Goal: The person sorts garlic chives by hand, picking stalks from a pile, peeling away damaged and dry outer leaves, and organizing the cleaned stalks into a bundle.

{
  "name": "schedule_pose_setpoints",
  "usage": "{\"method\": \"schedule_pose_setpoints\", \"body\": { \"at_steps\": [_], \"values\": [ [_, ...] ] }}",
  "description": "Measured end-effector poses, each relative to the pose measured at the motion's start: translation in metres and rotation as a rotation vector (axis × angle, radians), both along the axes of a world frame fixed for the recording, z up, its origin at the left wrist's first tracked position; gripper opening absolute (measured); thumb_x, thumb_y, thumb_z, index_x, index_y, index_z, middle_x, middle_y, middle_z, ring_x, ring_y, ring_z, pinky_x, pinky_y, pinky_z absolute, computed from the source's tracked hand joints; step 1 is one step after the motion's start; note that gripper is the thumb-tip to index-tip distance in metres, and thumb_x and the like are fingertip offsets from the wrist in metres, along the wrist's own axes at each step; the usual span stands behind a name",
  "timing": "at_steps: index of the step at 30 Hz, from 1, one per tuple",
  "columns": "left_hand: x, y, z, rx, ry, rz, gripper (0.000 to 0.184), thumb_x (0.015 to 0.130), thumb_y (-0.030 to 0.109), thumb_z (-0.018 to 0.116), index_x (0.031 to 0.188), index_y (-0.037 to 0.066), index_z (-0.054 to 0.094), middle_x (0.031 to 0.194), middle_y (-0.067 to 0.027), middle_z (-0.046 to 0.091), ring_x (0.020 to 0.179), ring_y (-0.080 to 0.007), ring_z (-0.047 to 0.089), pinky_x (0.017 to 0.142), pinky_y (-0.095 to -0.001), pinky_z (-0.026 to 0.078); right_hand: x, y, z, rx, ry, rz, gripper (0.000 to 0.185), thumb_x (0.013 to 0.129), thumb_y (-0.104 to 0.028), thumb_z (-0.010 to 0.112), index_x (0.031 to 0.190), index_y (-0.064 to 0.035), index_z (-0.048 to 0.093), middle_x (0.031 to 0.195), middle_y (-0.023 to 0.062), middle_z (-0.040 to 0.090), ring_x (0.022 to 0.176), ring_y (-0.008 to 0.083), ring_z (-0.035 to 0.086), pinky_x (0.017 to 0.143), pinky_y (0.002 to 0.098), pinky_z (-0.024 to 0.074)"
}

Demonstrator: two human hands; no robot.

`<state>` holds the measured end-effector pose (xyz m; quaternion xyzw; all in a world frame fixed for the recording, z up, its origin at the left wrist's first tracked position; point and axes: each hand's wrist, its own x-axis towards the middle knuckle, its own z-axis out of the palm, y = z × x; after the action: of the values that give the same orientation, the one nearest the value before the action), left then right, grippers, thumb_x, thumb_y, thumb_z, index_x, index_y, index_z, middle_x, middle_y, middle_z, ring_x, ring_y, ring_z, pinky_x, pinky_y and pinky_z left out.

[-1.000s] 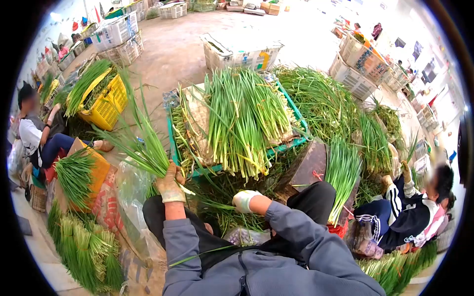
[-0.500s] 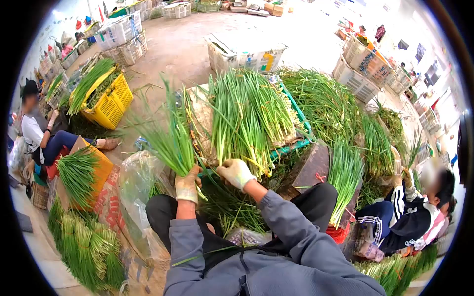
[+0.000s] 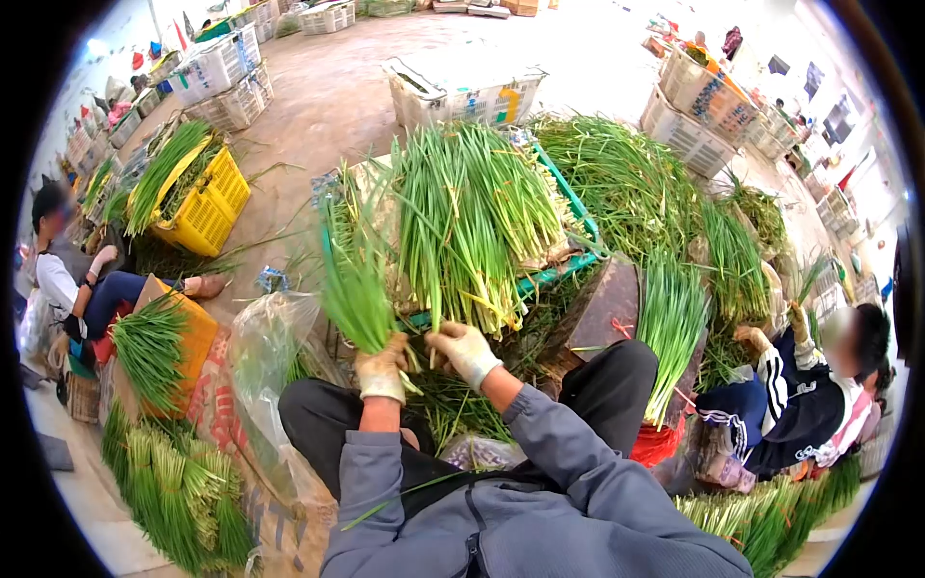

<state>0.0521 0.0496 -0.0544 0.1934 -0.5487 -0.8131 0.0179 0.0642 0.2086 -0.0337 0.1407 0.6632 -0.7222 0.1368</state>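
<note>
My left hand [image 3: 383,368], in a pale glove, is closed round a bunch of green chives [image 3: 358,306]; their leaves fan up and away, and pale stem ends stick out below the fist. Close beside it, my gloved right hand [image 3: 464,353] pinches the lower end of a chive stalk [image 3: 436,306] at the near edge of the pile. That large chive pile [image 3: 472,217] lies on a board over a teal crate [image 3: 590,223], leaves pointing away and pale ends toward me and to the right.
Loose greens [image 3: 626,193] are heaped right of the crate. Tied chive bundles [image 3: 164,491] lie at lower left, another bunch [image 3: 672,323] by my right knee. A yellow basket [image 3: 207,207] and white crates [image 3: 462,96] stand beyond. One person [image 3: 82,270] sits left, another [image 3: 800,405] right.
My left hand with its bunch has moved slightly right and nearer me, closer to my right hand. The right hand has gone from the pile's lower edge to pinching a stalk there. The view has shifted slightly.
</note>
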Motion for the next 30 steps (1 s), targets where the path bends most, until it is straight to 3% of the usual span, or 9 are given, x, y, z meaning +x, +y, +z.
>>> {"method": "schedule_pose_setpoints", "body": {
  "at_steps": [4, 6, 8, 12, 14, 16, 22, 24, 30],
  "values": [
    [-0.006, -0.034, 0.011, -0.239, -0.281, 0.113, 0.027, 0.078, 0.000, 0.079, 0.101, 0.001, 0.066, 0.079, -0.0070, 0.067, 0.046, -0.0156, 0.054, 0.040, -0.0315, 0.040, -0.002, 0.028, 0.004, 0.036, 0.062, -0.119, 0.021, 0.094, -0.027, 0.063, 0.091, -0.0062, 0.064, 0.074, -0.0001, 0.064, 0.054, 0.0061, 0.054, 0.046, 0.0223, 0.0407],
    [-0.007, -0.047, -0.030, -0.437, 0.064, 0.199, 0.033, 0.078, 0.002, 0.081, 0.106, 0.000, 0.065, 0.085, -0.0067, 0.068, 0.054, -0.0176, 0.059, 0.046, -0.0335, 0.045, 0.000, 0.024, 0.012, 0.078, 0.111, -0.121, 0.021, 0.094, -0.026, 0.062, 0.092, -0.0051, 0.064, 0.072, 0.0012, 0.063, 0.055, 0.0079, 0.056, 0.048, 0.0233, 0.0426],
    [-0.001, -0.034, 0.009, -0.407, 0.057, 0.170, 0.035, 0.078, 0.006, 0.082, 0.108, 0.000, 0.064, 0.088, -0.0069, 0.069, 0.060, -0.0180, 0.061, 0.051, -0.0340, 0.048, 0.009, 0.007, 0.028, 0.144, 0.188, -0.010, 0.023, 0.094, -0.024, 0.061, 0.093, -0.0019, 0.064, 0.072, 0.0044, 0.064, 0.057, 0.0119, 0.058, 0.052, 0.0266, 0.0457],
    [0.003, -0.025, 0.020, -0.085, 0.132, -0.237, 0.041, 0.080, 0.023, 0.084, 0.111, 0.003, 0.065, 0.088, -0.0074, 0.070, 0.068, -0.0141, 0.060, 0.060, -0.0313, 0.049, 0.033, -0.038, 0.018, 0.489, 0.498, 0.298, 0.025, 0.090, -0.026, 0.064, 0.091, -0.0006, 0.059, 0.077, 0.0237, 0.062, 0.070, 0.0402, 0.062, 0.064, 0.0444, 0.0506],
    [0.007, -0.028, 0.025, -0.031, 0.047, -0.350, 0.040, 0.076, 0.024, 0.086, 0.104, 0.004, 0.066, 0.081, -0.0044, 0.068, 0.067, -0.0141, 0.062, 0.058, -0.0274, 0.049, 0.043, -0.043, 0.018, 0.592, 0.471, 0.337, 0.027, 0.090, -0.027, 0.065, 0.092, -0.0016, 0.059, 0.080, 0.0253, 0.062, 0.074, 0.0452, 0.061, 0.066, 0.0479, 0.0501],
    [0.006, -0.037, 0.034, 0.045, 0.052, -0.278, 0.038, 0.077, 0.019, 0.085, 0.106, 0.003, 0.064, 0.081, -0.0034, 0.065, 0.063, -0.0153, 0.061, 0.057, -0.0265, 0.048, 0.044, -0.015, 0.035, 0.565, 0.479, 0.652, 0.032, 0.087, -0.035, 0.069, 0.095, -0.0040, 0.063, 0.080, 0.0220, 0.065, 0.076, 0.0420, 0.064, 0.066, 0.0474, 0.0514],
    [0.003, -0.036, 0.085, 0.679, 0.491, -0.282, 0.044, 0.086, 0.018, 0.076, 0.122, 0.005, 0.055, 0.076, 0.0026, 0.051, 0.064, -0.0098, 0.050, 0.055, -0.0240, 0.039, -0.001, 0.088, 0.008, 1.198, 0.522, -0.130, 0.035, 0.084, -0.036, 0.070, 0.106, -0.0087, 0.065, 0.089, 0.0166, 0.068, 0.085, 0.0366, 0.067, 0.074, 0.0453, 0.0543],
    [-0.002, -0.030, 0.087, 0.751, 0.464, -0.407, 0.042, 0.086, 0.020, 0.077, 0.120, 0.005, 0.057, 0.070, 0.0045, 0.043, 0.060, -0.0083, 0.041, 0.053, -0.0252, 0.032, -0.014, 0.102, -0.001, 1.199, 0.359, 0.170, 0.030, 0.087, -0.033, 0.068, 0.102, -0.0081, 0.062, 0.087, 0.0171, 0.068, 0.085, 0.0373, 0.066, 0.073, 0.0469, 0.0535],
    [-0.015, -0.024, 0.031, 0.625, 0.183, -0.360, 0.036, 0.084, 0.016, 0.079, 0.111, 0.006, 0.058, 0.069, 0.0018, 0.047, 0.054, -0.0128, 0.043, 0.050, -0.0302, 0.035, 0.029, 0.087, 0.025, 0.836, 0.407, 0.162, 0.021, 0.090, -0.026, 0.063, 0.093, -0.0059, 0.066, 0.084, 0.0198, 0.068, 0.080, 0.0390, 0.065, 0.072, 0.0463, 0.0521]
  ]
}}
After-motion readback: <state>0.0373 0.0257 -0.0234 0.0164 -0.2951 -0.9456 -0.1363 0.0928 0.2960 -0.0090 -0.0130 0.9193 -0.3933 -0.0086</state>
